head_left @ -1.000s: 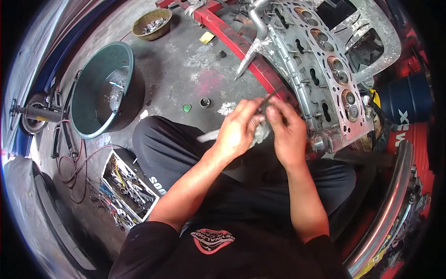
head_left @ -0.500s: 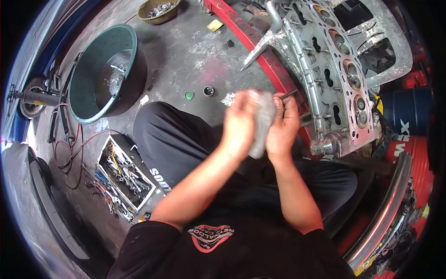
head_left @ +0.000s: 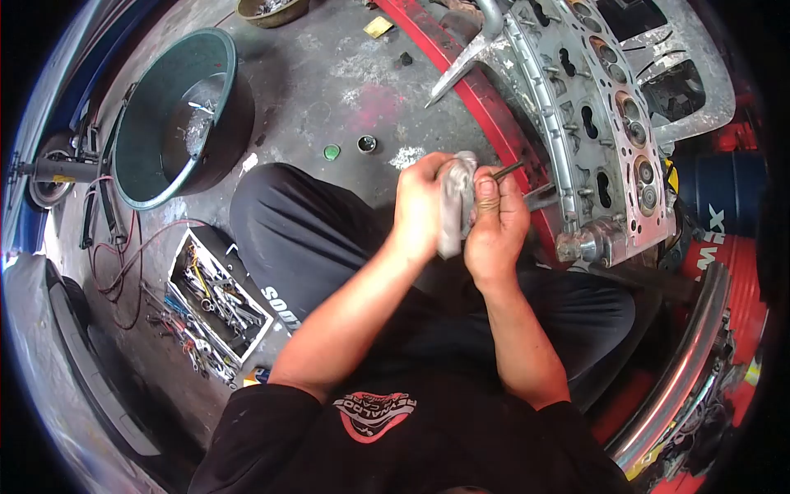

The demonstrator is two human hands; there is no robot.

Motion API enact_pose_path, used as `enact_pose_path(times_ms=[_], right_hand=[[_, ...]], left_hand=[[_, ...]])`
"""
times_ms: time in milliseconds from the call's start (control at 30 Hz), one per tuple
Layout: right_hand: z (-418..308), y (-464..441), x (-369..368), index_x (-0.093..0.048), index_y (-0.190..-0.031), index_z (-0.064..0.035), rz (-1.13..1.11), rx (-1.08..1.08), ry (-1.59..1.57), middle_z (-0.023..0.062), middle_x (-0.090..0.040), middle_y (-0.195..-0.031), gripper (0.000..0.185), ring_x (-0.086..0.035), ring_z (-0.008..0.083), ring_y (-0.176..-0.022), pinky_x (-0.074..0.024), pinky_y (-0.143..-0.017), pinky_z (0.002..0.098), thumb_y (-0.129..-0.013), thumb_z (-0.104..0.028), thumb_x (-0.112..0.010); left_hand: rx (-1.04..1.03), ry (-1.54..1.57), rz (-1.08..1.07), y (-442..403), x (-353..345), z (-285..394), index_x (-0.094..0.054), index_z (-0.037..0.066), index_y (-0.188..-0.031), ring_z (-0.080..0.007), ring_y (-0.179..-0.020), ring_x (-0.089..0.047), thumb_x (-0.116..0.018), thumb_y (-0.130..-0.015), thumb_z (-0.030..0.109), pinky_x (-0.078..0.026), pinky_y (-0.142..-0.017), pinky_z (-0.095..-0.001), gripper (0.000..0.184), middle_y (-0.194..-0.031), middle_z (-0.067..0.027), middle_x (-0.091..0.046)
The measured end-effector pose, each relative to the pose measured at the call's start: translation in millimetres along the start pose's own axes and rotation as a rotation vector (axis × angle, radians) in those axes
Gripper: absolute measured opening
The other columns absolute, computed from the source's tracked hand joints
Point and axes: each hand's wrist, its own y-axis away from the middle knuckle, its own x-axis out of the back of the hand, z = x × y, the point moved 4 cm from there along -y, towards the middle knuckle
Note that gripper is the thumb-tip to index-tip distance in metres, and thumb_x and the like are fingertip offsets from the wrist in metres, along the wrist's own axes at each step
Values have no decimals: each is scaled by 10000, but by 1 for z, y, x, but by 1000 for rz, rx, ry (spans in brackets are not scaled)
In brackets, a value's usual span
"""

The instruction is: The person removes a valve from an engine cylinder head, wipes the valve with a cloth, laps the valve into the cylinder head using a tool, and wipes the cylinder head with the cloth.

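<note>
Above the person's lap, a thin dark rod (head_left: 510, 170) is held in the right hand (head_left: 499, 218), its grip closed down, thumb and fingers pinching the shaft. The rod's long axis slants away and to the right, the bare end pointing toward the red beam (head_left: 485, 107). Just left of that grip, a grey rag (head_left: 455, 206) hangs bunched in the left hand (head_left: 420, 202), the fingers curled firmly around it. The rag fills the gap between the hands; whether the rod's other end runs into it cannot be told. The right hand is the nearer to the rod's bare end.

Beyond the beam, to the right, stands a cylinder head (head_left: 613, 156). On the floor (head_left: 329, 90) ahead sit a small uncapped tin (head_left: 367, 145), contents too small to make out, and a green lid (head_left: 332, 152). Farther left, a dark green tub (head_left: 152, 107) holds something clear and shiny. A white-edged box (head_left: 232, 273) near the left knee is crowded with wrenches (head_left: 210, 288). At the top edge, a brown bowl (head_left: 271, 21) carries small metal pieces.
</note>
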Motion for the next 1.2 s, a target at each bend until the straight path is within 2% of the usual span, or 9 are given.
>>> enact_pose_path(times_ms=[33,133,633,667,733,767,967,1100,1200], right_hand=[[4,4,6,-567,-908,-22,-3,-6,3,15,-559,-769,186,-495,90,-696,-422,-644,257,-1003,-146,-466],[-10,8,11,-569,-921,-14,-197,-3,-576,19,-553,-875,168,-448,50,-688,-379,-625,195,-1001,-140,-491],[-25,-23,31,-596,-960,-34,-222,349,-160,28,-555,-926,161,-503,91,-755,-421,-672,234,-1002,-155,-498],[-24,-23,30,-593,-956,-37,-242,334,-145,28,-553,-923,157,-518,98,-772,-434,-681,241,-1003,-148,-494],[-26,-18,23,-589,-949,-36,-241,199,-222,27,-552,-912,149,-533,108,-793,-447,-699,250,-1001,-137,-493],[-27,-19,21,-586,-944,-33,-233,149,-230,27,-553,-898,140,-545,119,-810,-454,-721,256,-997,-124,-493],[-27,-24,14,-564,-928,-17,-262,236,-156,35,-552,-842,74,-561,151,-830,-455,-776,278,-965,-59,-516],[-33,-17,4,-566,-902,-10,-398,426,-125,21,-549,-847,140,-524,118,-771,-430,-711,264,-981,-111,-513],[-38,-21,9,-600,-882,-22,-325,222,-557,9,-563,-883,183,-497,64,-768,-406,-683,224,-973,-177,-567]], left_hand=[[233,42,-118,-3,-2,-5,-655,-51,-1009,-109,-712,-602,-607,-915,141,-499,-626,-263,219,-808,-62,-658],[246,210,-187,-31,11,-58,-627,-38,-1116,-107,-720,-607,-616,-917,151,-493,-605,-248,274,-870,-72,-667],[249,968,-116,10,32,-27,-525,83,-1193,-215,-947,-638,-401,-1013,284,-579,-838,-473,297,-1076,-84,-606],[182,947,-163,16,27,-37,-521,72,-1202,-207,-935,-636,-441,-1001,255,-574,-852,-462,283,-1061,-82,-602],[-253,33,-343,26,3,11,-532,36,-1195,-173,-897,-623,-560,-951,128,-562,-879,-395,261,-1078,-81,-591],[190,927,-334,42,-9,40,-551,26,-1205,-144,-926,-617,-580,-948,117,-519,-837,-298,274,-1109,-57,-621],[39,813,-80,41,-4,1,-564,33,-892,-110,-767,-587,-582,-942,110,-490,-737,-266,93,-865,-50,-631],[160,547,78,14,4,-10,-533,46,-863,-122,-744,-574,-582,-935,119,-493,-692,-280,114,-821,-50,-605],[236,827,51,-10,9,-23,-525,-14,-941,-165,-696,-593,-609,-923,160,-532,-631,-327,193,-850,-89,-609]])
